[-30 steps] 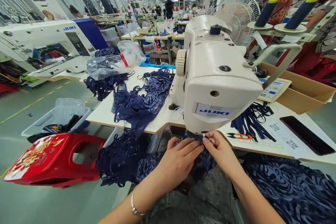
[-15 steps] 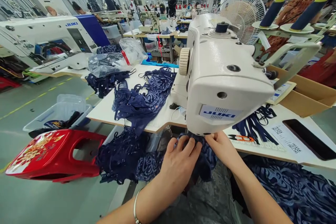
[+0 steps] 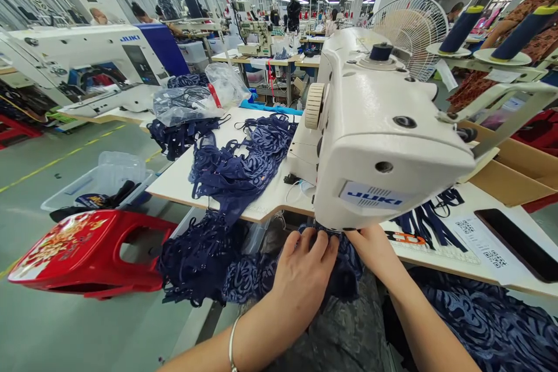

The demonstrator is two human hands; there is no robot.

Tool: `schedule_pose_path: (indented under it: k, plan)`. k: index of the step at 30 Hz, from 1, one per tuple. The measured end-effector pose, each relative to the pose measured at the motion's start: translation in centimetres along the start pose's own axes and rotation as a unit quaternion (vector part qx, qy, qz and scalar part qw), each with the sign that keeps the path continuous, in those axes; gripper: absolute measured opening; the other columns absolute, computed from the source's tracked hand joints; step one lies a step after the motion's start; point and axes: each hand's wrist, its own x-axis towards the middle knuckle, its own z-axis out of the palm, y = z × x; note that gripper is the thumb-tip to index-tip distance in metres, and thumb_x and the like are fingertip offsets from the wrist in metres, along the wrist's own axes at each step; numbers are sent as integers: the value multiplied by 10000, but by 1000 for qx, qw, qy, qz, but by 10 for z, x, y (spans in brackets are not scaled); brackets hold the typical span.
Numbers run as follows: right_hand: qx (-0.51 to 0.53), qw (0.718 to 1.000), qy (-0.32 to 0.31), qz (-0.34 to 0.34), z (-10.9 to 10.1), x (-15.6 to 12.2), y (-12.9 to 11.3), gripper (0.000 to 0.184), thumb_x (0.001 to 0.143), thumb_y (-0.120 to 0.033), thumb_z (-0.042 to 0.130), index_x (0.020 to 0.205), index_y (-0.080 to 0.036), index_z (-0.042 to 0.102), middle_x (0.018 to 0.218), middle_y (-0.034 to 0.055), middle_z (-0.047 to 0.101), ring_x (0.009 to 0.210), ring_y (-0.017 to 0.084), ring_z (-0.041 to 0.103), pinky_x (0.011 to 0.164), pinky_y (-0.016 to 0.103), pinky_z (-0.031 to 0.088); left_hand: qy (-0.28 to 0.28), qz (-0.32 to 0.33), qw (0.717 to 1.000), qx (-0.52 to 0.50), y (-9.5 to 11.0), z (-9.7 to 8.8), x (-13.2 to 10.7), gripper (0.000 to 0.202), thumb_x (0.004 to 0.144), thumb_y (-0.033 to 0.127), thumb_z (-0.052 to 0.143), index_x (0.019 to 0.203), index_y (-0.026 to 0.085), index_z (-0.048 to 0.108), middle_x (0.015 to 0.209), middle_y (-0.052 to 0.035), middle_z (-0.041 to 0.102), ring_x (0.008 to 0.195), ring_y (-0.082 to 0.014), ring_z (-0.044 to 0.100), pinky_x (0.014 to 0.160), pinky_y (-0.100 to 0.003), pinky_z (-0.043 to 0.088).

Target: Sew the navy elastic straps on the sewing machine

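A white JUKI sewing machine [image 3: 392, 122] stands before me, its head over the table's front edge. Beneath it lies a navy patterned bra [image 3: 346, 279], partly hidden by my hands and the machine. My left hand [image 3: 305, 270] is closed on the fabric at the left of the needle area, fingers bent. On the other side my right hand [image 3: 370, 247] grips the bra's edge close under the machine head, fingertips partly hidden. More navy bras [image 3: 248, 160] are heaped on the table to the left, and a bundle with straps [image 3: 198, 258] hangs over its edge.
Orange-handled snips [image 3: 407, 238], navy straps [image 3: 429, 224] and a phone [image 3: 517, 244] lie to the right. Patterned navy fabric [image 3: 488, 325] sits below the table there. A red plastic stool [image 3: 93, 253] and clear bin [image 3: 102, 180] are on the floor at left.
My view has shifted slightly, so the machine and table sit a little further right. Both hands stay on the bra under the machine head, with barely any movement.
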Motion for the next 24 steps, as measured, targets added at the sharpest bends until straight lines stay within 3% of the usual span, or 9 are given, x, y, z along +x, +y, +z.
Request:
schedule_pose_path:
  k: [4,8,10,14,18,21,24]
  plan:
    - [2,1000,6,2,1,0,1,202,860,-382,502,788,-219,599,600,14,607,693,222,596,670,289,454,16,-6,1000,-25,0,-1,-1,264,970,258,478,1214,215,572,1105,-60,608,1065,-218,545,926,-386,368]
    - [9,1000,11,2,4,-1,3,213,871,-400,501,798,-217,583,564,-8,568,642,208,566,656,287,445,-11,3,996,-91,1,-7,-6,539,943,560,417,1302,173,525,1210,-109,588,1138,-269,508,998,-432,351]
    - [20,1000,5,8,5,-4,4,245,893,-431,479,818,-215,569,565,-18,548,614,194,538,639,281,431,-30,8,996,-88,-1,-6,-10,525,958,479,419,1370,157,464,1262,-115,568,1167,-261,492,1023,-419,342]
    - [42,998,-38,39,0,-19,4,339,934,-517,419,812,-217,519,605,-36,494,581,158,463,590,262,369,-34,61,996,-57,-11,4,-20,491,943,136,353,1432,166,388,1237,-87,592,1144,-207,510,1013,-346,361]
    - [52,994,-90,32,-8,-37,-10,407,930,-513,459,661,-208,452,613,-43,415,610,137,412,566,249,301,46,126,990,-46,-25,23,-33,537,890,56,328,1413,141,412,1188,-89,614,1107,-209,535,1003,-324,388]
    - [79,995,-62,0,-9,-42,-21,312,953,-404,465,722,-202,513,660,-44,467,641,125,431,570,234,297,93,169,980,-38,-38,39,-34,539,852,38,370,1369,157,463,1182,-72,628,1038,-213,572,949,-308,429]
    - [53,997,-28,-44,-6,-40,-23,279,957,-331,465,711,-200,484,657,-51,456,624,108,434,556,223,286,128,212,968,-49,-48,49,-27,598,832,10,379,1406,173,414,1073,-65,667,895,-207,607,855,-310,475]
